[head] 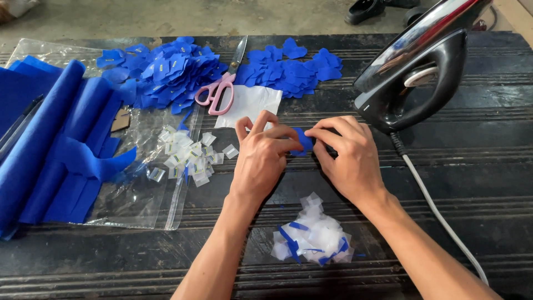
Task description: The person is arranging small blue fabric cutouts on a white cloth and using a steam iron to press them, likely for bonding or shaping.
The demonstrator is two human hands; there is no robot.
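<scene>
Two hands, the left hand (261, 158) and right hand (347, 153), pinch one small blue fabric piece (303, 140) between their fingertips above the dark table (477, 183), with pink scissors (219, 89) and a black iron (416, 72) parked within reach beyond them.

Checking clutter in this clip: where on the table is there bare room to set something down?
Bare table lies right of the iron and its cord, and along the near edge left of the scrap pile. The far left is crowded: blue fabric rolls, cut pieces, scissors.
</scene>
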